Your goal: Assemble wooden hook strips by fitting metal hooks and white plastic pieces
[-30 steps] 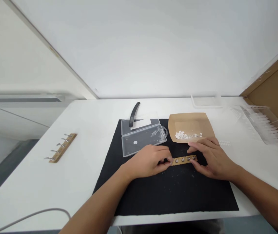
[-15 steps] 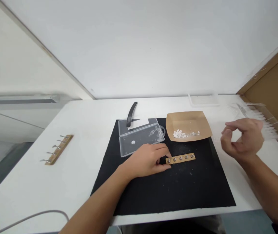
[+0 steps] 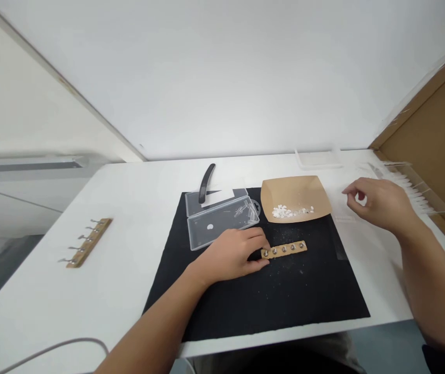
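Observation:
On the black mat [image 3: 277,306] lies a short tan strip [image 3: 285,249] bearing a row of small shiny metal pieces. The thumb and fingers of my left hand [image 3: 240,252] pinch its left end. My right hand [image 3: 382,202] hovers to the right of the cardboard tray [image 3: 296,189], thumb and index finger curled together. Anything between those fingertips is too small to make out. Small white pieces [image 3: 283,211] are heaped inside the tray.
Behind my left hand an open clear plastic case [image 3: 203,231] holds small clear bits. A black curved tool [image 3: 207,183] leans over its lid. Farther left stands a wooden strip with metal pegs [image 3: 89,243]. White nail tips [image 3: 413,189] fan out at right, near a clear tray [image 3: 318,158].
My right hand has shifted left and slightly away from me, its fingers still curled. My left hand stays on the tan strip. The whole view has shifted a little.

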`<move>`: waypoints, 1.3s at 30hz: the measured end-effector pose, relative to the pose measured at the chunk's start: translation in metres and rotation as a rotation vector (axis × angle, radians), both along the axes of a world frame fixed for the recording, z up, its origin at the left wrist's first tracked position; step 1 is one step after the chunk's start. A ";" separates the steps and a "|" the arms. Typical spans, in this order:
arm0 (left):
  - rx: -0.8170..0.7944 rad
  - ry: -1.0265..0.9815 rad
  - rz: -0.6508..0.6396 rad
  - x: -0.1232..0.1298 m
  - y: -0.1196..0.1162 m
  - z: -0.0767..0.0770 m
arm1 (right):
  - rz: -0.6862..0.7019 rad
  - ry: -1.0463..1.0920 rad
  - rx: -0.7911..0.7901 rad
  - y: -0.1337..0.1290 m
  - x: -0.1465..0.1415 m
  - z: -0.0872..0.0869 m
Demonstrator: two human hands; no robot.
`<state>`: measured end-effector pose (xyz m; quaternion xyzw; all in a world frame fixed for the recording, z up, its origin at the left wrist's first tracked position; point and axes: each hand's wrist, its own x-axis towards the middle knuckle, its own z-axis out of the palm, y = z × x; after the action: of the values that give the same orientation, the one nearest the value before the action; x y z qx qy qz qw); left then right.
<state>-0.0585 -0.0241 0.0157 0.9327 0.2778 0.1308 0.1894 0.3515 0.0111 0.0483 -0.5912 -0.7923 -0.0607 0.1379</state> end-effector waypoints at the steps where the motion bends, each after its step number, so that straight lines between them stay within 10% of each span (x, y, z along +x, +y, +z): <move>1: 0.000 0.000 -0.001 0.000 0.000 0.000 | -0.015 0.013 -0.065 -0.001 0.004 0.000; 12: -0.021 -0.015 -0.004 0.001 0.000 0.000 | 0.132 0.039 -0.471 0.000 0.016 -0.004; 39: -0.032 -0.013 -0.003 0.001 -0.001 0.000 | 0.199 0.016 -0.332 -0.009 -0.001 -0.020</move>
<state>-0.0576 -0.0251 0.0157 0.9290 0.2774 0.1324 0.2062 0.3507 0.0022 0.0285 -0.5250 -0.8449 0.0896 0.0501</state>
